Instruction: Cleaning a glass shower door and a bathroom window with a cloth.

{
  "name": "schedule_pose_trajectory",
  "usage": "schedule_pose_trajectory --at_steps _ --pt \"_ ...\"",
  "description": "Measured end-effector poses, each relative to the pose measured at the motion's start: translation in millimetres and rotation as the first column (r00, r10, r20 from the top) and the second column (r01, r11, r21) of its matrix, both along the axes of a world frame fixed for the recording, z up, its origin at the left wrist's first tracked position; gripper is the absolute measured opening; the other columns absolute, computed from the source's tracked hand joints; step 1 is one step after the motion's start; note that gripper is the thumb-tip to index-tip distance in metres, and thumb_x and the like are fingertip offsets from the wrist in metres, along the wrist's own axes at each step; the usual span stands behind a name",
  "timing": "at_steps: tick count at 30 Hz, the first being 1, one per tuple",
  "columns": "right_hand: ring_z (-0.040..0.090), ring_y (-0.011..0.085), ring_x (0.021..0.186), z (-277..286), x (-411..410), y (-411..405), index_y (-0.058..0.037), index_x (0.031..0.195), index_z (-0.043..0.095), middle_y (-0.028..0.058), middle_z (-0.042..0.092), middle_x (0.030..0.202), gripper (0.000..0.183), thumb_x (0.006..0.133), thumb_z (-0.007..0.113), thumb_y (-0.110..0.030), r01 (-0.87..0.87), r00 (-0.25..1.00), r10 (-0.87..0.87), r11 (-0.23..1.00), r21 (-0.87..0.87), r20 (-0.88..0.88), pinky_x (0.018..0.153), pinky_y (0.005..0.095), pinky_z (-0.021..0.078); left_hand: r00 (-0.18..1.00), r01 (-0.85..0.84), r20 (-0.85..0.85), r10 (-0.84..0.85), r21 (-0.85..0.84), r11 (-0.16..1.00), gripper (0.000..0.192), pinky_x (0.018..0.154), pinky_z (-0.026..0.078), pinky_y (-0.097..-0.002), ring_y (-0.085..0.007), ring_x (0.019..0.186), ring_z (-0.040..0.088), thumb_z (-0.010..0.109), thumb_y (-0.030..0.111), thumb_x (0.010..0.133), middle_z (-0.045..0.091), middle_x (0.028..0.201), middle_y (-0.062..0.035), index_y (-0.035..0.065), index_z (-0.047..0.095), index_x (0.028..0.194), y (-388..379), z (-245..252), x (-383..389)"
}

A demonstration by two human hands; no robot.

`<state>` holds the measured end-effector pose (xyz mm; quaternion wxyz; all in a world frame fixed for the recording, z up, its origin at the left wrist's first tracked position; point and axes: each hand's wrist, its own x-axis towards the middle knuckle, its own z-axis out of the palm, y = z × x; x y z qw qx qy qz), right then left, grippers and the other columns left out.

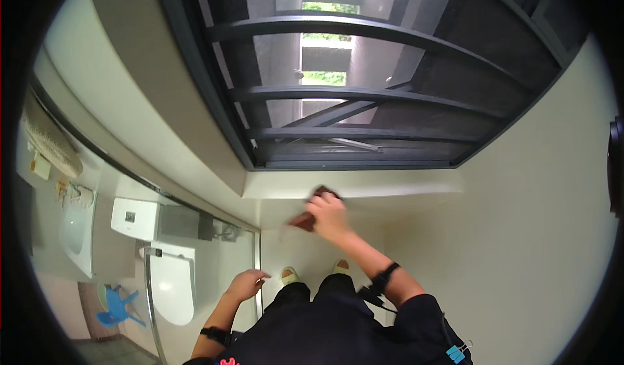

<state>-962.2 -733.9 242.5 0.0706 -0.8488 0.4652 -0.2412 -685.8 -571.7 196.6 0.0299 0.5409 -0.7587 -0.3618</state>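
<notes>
My right hand (330,214) grips a dark reddish-brown cloth (303,222), whose loose corner hangs out to the left; hand and cloth are somewhat blurred. They are at the edge of the pale window sill (356,185), below a dark metal window frame (351,164). Lower left, my left hand (247,284) hangs beside a glass partition's metal edge (258,262). Its fingers are loosely bent, and it holds nothing that I can see.
Horizontal bars (341,92) cross the window. Beyond the glass at left are a white toilet (171,287), a washbasin (78,233) and a blue plastic stool (117,306). A pale wall (526,218) rises at right. My feet in light green slippers (289,276) are below.
</notes>
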Motion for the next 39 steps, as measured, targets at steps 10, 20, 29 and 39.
schedule_pose_trajectory --at_steps 10,20,29,39 --pt "0.054 0.0259 0.084 51.9 -66.3 -60.2 -0.0098 0.088 0.059 0.0067 0.059 0.088 0.016 0.074 0.057 -0.004 0.380 0.841 -0.175 0.865 -0.328 0.512 0.078 0.0370 0.0414 0.999 0.016 0.030 -0.017 0.049 0.999 0.023 0.082 0.047 -0.0380 -0.0284 0.095 0.057 0.055 0.011 0.080 0.063 0.098 -0.0093 0.0146 0.064 0.100 -10.3 -4.4 -12.3" --pt "0.054 0.0307 0.088 9.7 -268.0 -68.9 -0.0071 0.095 0.060 0.0124 0.060 0.092 0.030 0.069 0.048 0.004 0.665 0.744 -0.621 0.724 -0.186 0.246 0.081 0.0367 0.0417 0.972 -0.222 -0.098 0.215 -0.065 0.973 0.021 0.079 0.048 -0.0369 -0.0299 0.091 0.059 0.058 0.007 0.078 0.063 0.096 -0.0112 0.0120 0.065 0.097 -10.9 14.6 -15.3" --pt "0.050 0.0290 0.085 -6.2 -176.7 -70.9 -0.0079 0.087 0.057 0.0083 0.058 0.088 0.023 0.069 0.047 0.001 0.536 0.797 -0.423 0.824 -0.181 0.432 0.075 0.0383 0.0395 0.992 -0.121 -0.025 0.122 0.037 0.992 0.021 0.077 0.048 -0.0371 -0.0301 0.088 0.059 0.059 0.007 0.077 0.063 0.093 -0.0113 0.0117 0.065 0.096 -24.7 1.9 -38.0" --pt "0.050 0.0331 0.096 6.3 -287.7 -70.4 -0.0015 0.097 0.051 0.0138 0.055 0.096 0.029 0.070 0.046 0.007 0.816 0.574 -0.736 0.546 -0.187 0.358 0.084 0.0407 0.0398 0.984 -0.159 -0.104 0.146 -0.123 0.980 0.023 0.082 0.046 -0.0376 -0.0308 0.092 0.058 0.059 0.006 0.077 0.063 0.095 -0.0102 0.0128 0.064 0.098 -68.1 25.8 -44.6"
